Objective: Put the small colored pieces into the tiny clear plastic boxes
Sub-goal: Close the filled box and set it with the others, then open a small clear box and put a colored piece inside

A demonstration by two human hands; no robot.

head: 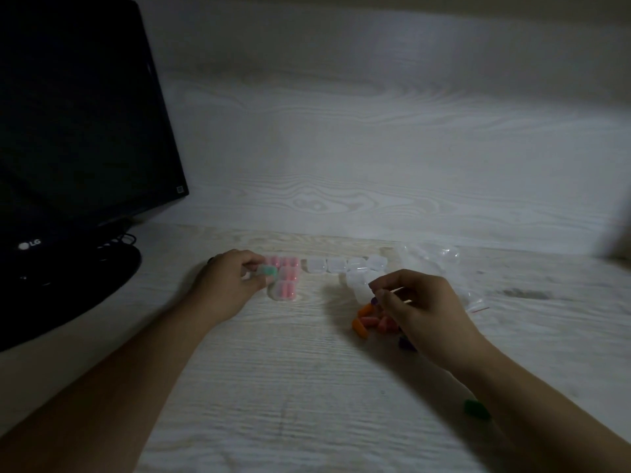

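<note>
My left hand (232, 281) grips a tiny clear box with green pieces inside (267, 270), held against a cluster of clear boxes filled with pink pieces (286, 278). To the right stands a row of empty clear boxes (336, 265), with a few more (358, 279) just in front. My right hand (420, 305) hovers over a pile of orange and pink pieces (370, 322) and pinches a small dark purple piece (374, 301) at its fingertips. Another purple piece (405, 343) lies under my wrist. A green piece (476, 408) lies near my right forearm.
A black LG monitor (75, 138) with its round stand (68, 288) and cables fills the left side. A clear plastic bag (440, 264) holding more boxes lies behind my right hand. A pale wood-grain wall rises behind the wood-grain desk (290, 387).
</note>
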